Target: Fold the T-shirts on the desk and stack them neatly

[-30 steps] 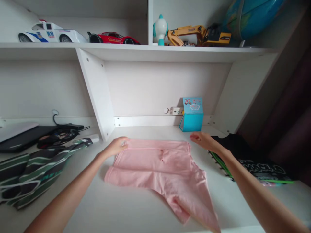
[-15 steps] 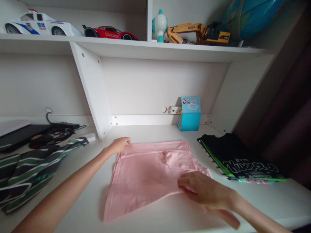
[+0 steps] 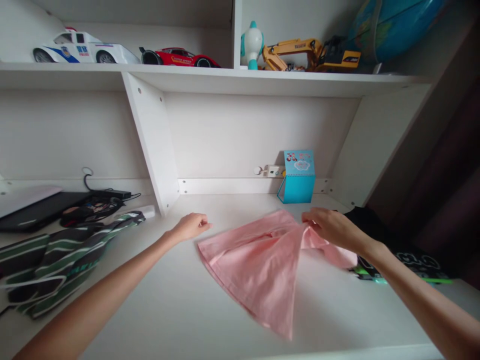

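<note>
A pink shirt lies partly on the white desk, its right part lifted and gathered in creases. My right hand is closed in a pinch on the cloth near its upper right, and a loose pink end hangs to the right beneath that hand. Just off the shirt's upper left corner is my left hand, its fingers curled in with no cloth in them. A small gap separates it from the shirt.
Green-and-black striped clothing lies on the left, before a black laptop and tangled cables. Dark folded clothes are at right, partly behind my right arm. A blue desk calendar stands behind; toys line the shelf above.
My right hand has moved up and away, lifting the shirt's near edge and pulling it rightward. The shirt's left end has slipped out from my left hand. The view has shifted slightly.
</note>
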Available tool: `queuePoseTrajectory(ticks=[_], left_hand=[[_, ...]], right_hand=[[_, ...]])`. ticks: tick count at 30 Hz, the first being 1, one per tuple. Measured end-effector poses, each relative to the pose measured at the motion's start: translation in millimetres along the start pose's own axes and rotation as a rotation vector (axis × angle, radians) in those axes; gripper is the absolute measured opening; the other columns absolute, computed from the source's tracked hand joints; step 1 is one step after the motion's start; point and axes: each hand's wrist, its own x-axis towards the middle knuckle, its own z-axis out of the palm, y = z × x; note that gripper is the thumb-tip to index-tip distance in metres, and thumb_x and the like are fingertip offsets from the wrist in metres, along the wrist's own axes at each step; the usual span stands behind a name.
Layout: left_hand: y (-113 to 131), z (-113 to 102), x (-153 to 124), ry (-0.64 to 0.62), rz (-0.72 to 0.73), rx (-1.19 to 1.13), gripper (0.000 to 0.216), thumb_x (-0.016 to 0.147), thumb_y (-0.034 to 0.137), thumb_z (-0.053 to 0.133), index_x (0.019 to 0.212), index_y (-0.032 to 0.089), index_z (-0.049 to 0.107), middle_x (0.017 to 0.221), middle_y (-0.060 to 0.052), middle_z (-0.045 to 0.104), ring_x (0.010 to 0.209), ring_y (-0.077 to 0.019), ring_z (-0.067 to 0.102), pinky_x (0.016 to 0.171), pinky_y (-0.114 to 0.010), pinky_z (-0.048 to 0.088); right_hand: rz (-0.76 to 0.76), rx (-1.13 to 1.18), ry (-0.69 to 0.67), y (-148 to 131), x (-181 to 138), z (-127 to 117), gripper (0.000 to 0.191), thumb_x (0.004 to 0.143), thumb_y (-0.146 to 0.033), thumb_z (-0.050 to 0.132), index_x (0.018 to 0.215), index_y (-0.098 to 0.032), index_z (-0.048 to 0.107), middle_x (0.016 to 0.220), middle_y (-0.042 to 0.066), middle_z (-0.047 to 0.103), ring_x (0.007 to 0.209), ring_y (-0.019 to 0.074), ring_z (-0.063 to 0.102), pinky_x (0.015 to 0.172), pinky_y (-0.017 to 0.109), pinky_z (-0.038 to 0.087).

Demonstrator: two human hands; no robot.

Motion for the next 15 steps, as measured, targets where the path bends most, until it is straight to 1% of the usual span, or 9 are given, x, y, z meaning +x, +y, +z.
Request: queuePoseTrajectory(ticks=[2,4,6,8,10,11,12,13,15], left_hand=[[18.7,5.2,-11.9,-0.014,0.102,-0.050,0.032,0.074,0.051,0.052,0.083,0.021,0.062,0.081,-0.002,0.064,0.074,-0.0172,0.059,0.063,-0.022,0.040],[45.7,22.4,-24.3,-0.047,0.217,-0.006,0.033,0.070,0.049,0.057,0.089,0.022,0.062,0.090,-0.004,0.063,0.081,-0.0198,0.059,0.067,-0.024,0.041],[69.3,41.7,-31.8,-0.061,0.284,0.106,0.024,0.075,0.036,0.055,0.090,0.019,0.062,0.092,-0.008,0.063,0.086,-0.0229,0.058,0.072,-0.028,0.042],[81.0,53.3,-32.4,-0.058,0.315,0.187,0.019,0.078,0.021,0.046,0.088,0.015,0.062,0.092,-0.012,0.062,0.088,-0.0238,0.057,0.075,-0.030,0.041],[79.7,53.4,-27.8,-0.071,0.333,0.168,0.020,0.076,0.012,0.042,0.083,0.014,0.061,0.089,-0.011,0.062,0.085,-0.0214,0.057,0.073,-0.028,0.040],[75.4,49.7,-24.6,-0.098,0.340,0.129,0.019,0.074,0.011,0.042,0.080,0.015,0.060,0.086,-0.008,0.062,0.081,-0.0194,0.057,0.069,-0.026,0.040],[69.5,44.5,-21.3,-0.138,0.342,0.083,0.017,0.072,0.011,0.043,0.076,0.017,0.059,0.081,-0.005,0.062,0.075,-0.0172,0.057,0.063,-0.024,0.039],[62.8,38.6,-18.1,-0.182,0.339,0.038,0.015,0.071,0.011,0.044,0.072,0.018,0.057,0.075,-0.002,0.060,0.068,-0.0152,0.056,0.057,-0.022,0.036],[48.5,27.0,-13.2,-0.280,0.311,-0.032,0.008,0.067,0.015,0.048,0.065,0.018,0.055,0.062,0.002,0.055,0.056,-0.0123,0.050,0.048,-0.021,0.030]], right_hand=[[0.102,-0.045,0.032,0.3,9.1,-5.7,0.024,0.081,-0.014,0.035,0.085,-0.023,0.058,0.081,0.004,0.063,0.070,0.0186,0.059,0.055,0.024,0.033],[0.157,-0.040,0.067,-5.3,15.7,-1.4,0.027,0.084,-0.017,0.033,0.096,-0.022,0.056,0.084,0.007,0.065,0.071,0.0214,0.061,0.054,0.025,0.033],[0.189,0.050,0.099,-14.3,15.5,11.2,0.030,0.086,-0.019,0.029,0.108,-0.018,0.050,0.086,0.010,0.065,0.072,0.0225,0.062,0.055,0.026,0.034],[0.216,0.245,0.063,-27.5,5.0,28.5,0.029,0.088,-0.028,0.030,0.109,-0.016,0.045,0.077,0.008,0.065,0.069,0.0209,0.062,0.056,0.025,0.035],[0.198,0.480,-0.069,-46.8,-14.6,46.9,0.028,0.087,-0.038,0.035,0.103,-0.018,0.045,0.066,0.003,0.063,0.062,0.0178,0.061,0.053,0.023,0.035],[0.177,0.555,-0.131,-58.5,-25.9,55.8,0.027,0.084,-0.041,0.040,0.097,-0.019,0.045,0.063,0.001,0.062,0.059,0.0165,0.060,0.052,0.022,0.034],[0.162,0.585,-0.164,-70.8,-36.9,64.2,0.025,0.081,-0.042,0.044,0.093,-0.020,0.046,0.062,0.000,0.061,0.057,0.0155,0.059,0.050,0.021,0.033],[0.154,0.582,-0.165,-82.7,-46.5,71.8,0.022,0.079,-0.039,0.047,0.089,-0.020,0.046,0.062,0.000,0.060,0.055,0.0148,0.057,0.050,0.021,0.031],[0.154,0.568,-0.116,-101.9,-58.8,83.9,0.013,0.077,-0.032,0.048,0.080,-0.020,0.047,0.064,0.000,0.059,0.055,0.0135,0.055,0.050,0.022,0.029]])
